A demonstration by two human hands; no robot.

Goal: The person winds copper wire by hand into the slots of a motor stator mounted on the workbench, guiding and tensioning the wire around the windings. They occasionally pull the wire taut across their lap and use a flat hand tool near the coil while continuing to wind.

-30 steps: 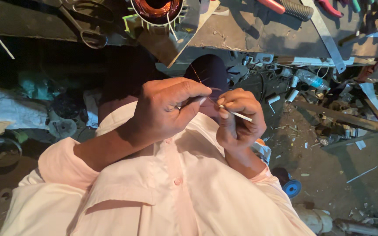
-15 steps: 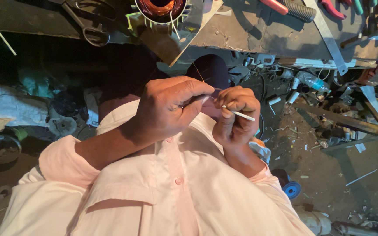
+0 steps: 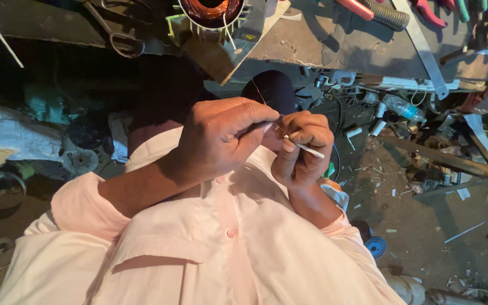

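Closest to the camera, over a pale pink buttoned shirt (image 3: 227, 243), the two hands meet almost knuckle to knuckle. The left hand (image 3: 221, 141) pinches the end of a thin copper-coloured wire (image 3: 258, 93) between thumb and forefinger. The right hand (image 3: 303, 149) is curled shut on a slim white sleeve of insulation tubing (image 3: 306, 148), whose free end pokes out to the right past the fingers. Both pieces look nearly weightless. The wire seems springy and easy to kink, so a hold close to its tip suits it. The sleeve looks stiff but thin, best pinched near the mouth.

Beyond the hands lies a dusty concrete floor (image 3: 425, 226) strewn with scraps and a blue wheel (image 3: 375, 247). Farthest off, the grey metal worktop (image 3: 323, 45) carries a motor stator with copper winding (image 3: 210, 11), grey scissors (image 3: 114, 31) and red-handled pliers (image 3: 368, 11). The light is dim and warm.
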